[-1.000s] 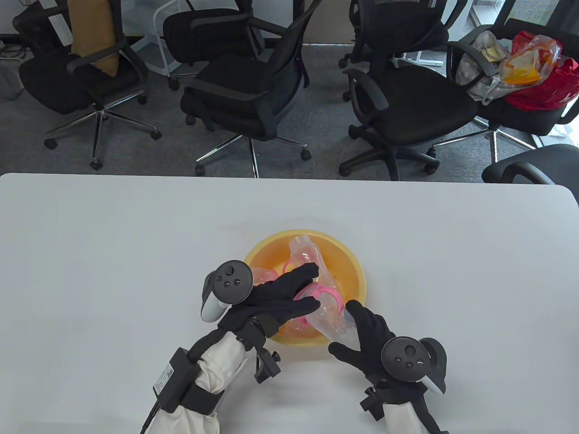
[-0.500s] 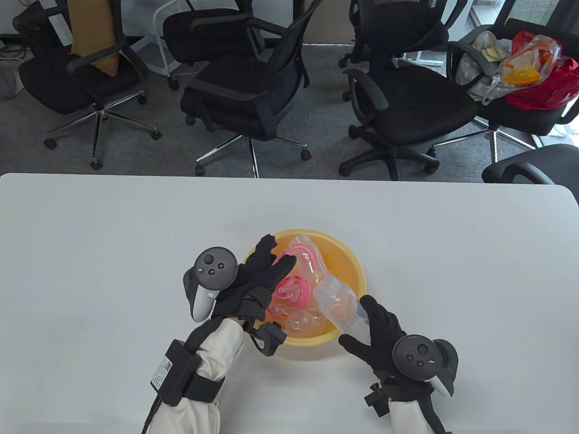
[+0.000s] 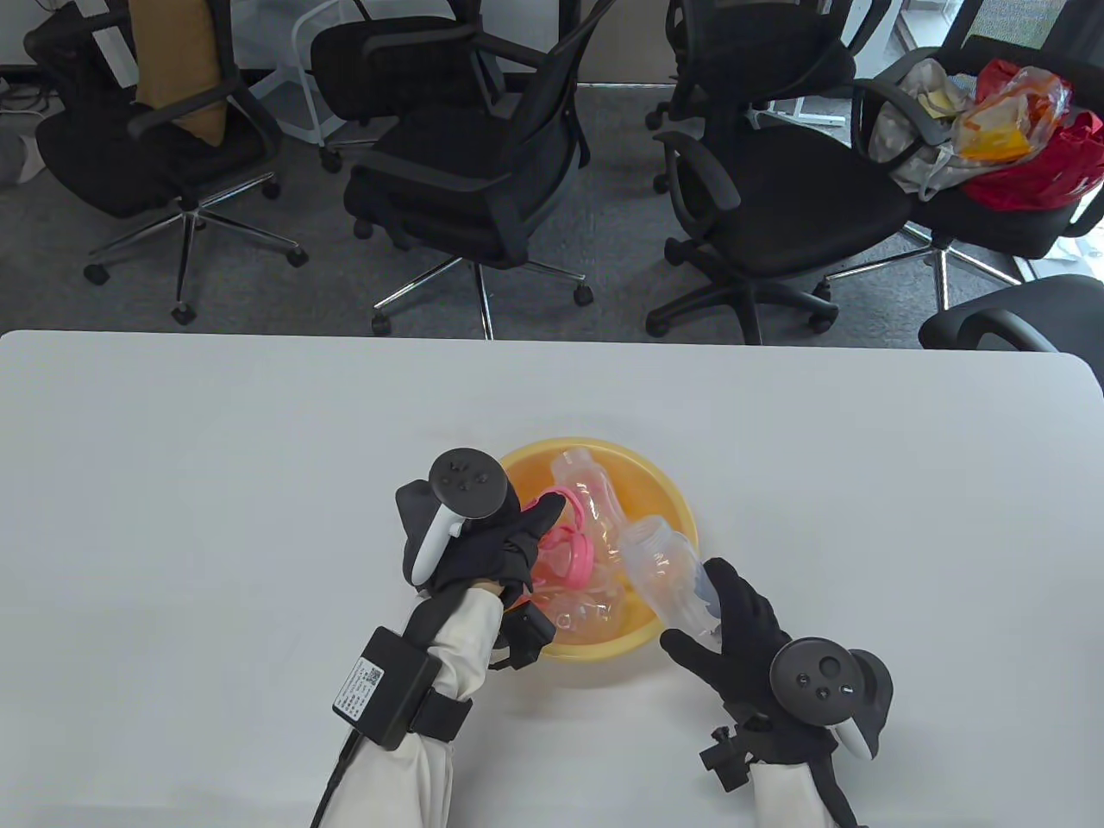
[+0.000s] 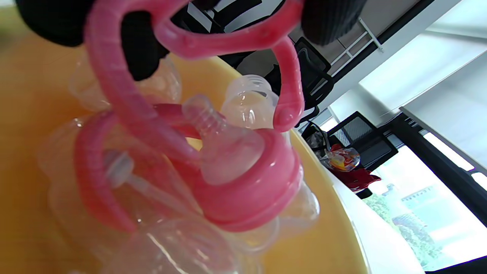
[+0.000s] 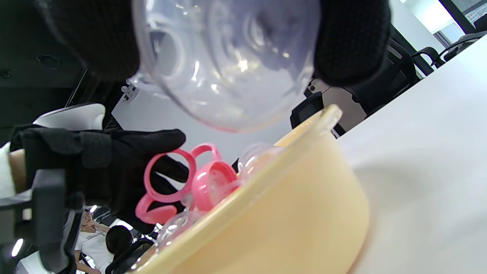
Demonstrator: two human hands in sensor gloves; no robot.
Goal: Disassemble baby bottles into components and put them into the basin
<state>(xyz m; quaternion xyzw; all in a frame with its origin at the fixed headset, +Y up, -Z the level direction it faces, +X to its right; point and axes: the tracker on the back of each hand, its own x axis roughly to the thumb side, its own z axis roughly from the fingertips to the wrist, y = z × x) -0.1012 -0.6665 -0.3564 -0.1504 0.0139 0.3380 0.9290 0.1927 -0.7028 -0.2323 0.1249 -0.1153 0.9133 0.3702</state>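
A yellow basin sits at the table's near middle. My left hand hangs low over its left side, fingers curled round the pink handles of a pink collar that carries a clear nipple. That collar piece hangs just above the parts in the basin. My right hand grips a clear bottle body by its base, tilted over the basin's right rim with its open neck pointing inward. The right wrist view shows the bottle's base between my fingers.
Another clear bottle lies in the basin's far part, and clear caps lie at its near side. White table spreads to both sides. Office chairs stand beyond the far edge.
The pink collar came off the clear bottle with my left hand, which then lowered it into the basin. My right hand drew the bottle body slightly right.
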